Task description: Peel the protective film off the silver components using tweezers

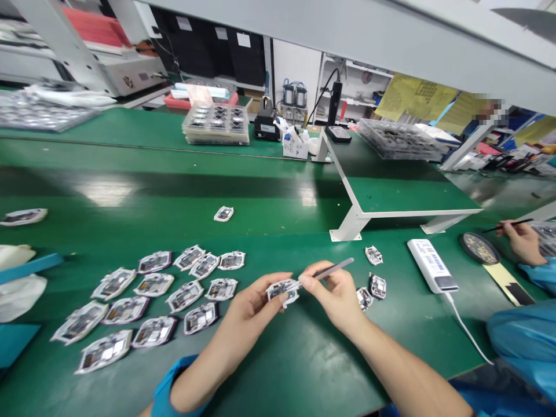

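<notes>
Left hand (247,313) grips a circuit module (282,291), right hand (334,295) pinches tweezers (334,269); we count 13 modules (154,284) at 9 o'clock, 3 at 3 o'clock.

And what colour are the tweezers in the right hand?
The tweezers are plain metallic grey, best seen in the head view.

the left hand (249,310) holds a small circuit board (282,291), the right hand (334,295) pinches tweezers (334,269) at its edge, above a green workbench (278,376) with rows of similar boards (154,284) leftward.
</notes>
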`<state>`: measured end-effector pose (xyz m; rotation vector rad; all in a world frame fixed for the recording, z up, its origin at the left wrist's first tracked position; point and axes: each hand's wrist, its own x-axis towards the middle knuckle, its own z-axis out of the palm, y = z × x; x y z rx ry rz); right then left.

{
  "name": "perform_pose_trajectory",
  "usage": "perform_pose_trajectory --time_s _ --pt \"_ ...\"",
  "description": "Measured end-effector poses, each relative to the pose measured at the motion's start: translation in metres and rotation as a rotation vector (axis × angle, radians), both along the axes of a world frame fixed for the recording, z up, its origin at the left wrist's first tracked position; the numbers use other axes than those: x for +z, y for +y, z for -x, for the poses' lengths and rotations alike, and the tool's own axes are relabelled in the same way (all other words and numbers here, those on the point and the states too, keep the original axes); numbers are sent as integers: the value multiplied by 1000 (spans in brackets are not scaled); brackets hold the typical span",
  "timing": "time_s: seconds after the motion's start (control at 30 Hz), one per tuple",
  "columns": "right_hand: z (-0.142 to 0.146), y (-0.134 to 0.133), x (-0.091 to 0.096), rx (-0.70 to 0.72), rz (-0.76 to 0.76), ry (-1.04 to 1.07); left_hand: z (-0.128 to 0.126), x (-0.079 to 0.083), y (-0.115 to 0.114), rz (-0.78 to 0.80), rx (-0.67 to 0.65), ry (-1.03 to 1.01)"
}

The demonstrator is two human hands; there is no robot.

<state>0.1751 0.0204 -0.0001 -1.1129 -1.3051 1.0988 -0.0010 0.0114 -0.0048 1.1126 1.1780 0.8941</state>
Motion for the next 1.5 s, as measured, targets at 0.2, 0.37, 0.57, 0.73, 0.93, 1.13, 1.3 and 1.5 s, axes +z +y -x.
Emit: perform_pose_trajectory --time_s 0.2,0.37,0.57,0.73,0.93,1.13,1.3,1.5 --pt "1 4 -1 -10 50 76 -2 17 -3 12 -29 25" --pt "3 3 -2 -47 29 82 0 13 -2 0 -47 23" --pt "3 0 -4 -48 8 72 1 9 -3 -28 -49 19" --pt "2 -2 0 -62 -47 20 -1 11 -3 -48 -41 39" --pt "1 -5 4 -52 -202 -89 -1 9 -4 -87 -39 105" --pt "-1 -4 4 -38 -257 -135 0 7 -4 -133 -44 154" --pt "-1 -3 4 -27 -234 -135 2 7 -4 -155 -66 164" --pt "0 -2 3 -32 -171 -98 1 7 -4 -179 -80 203"
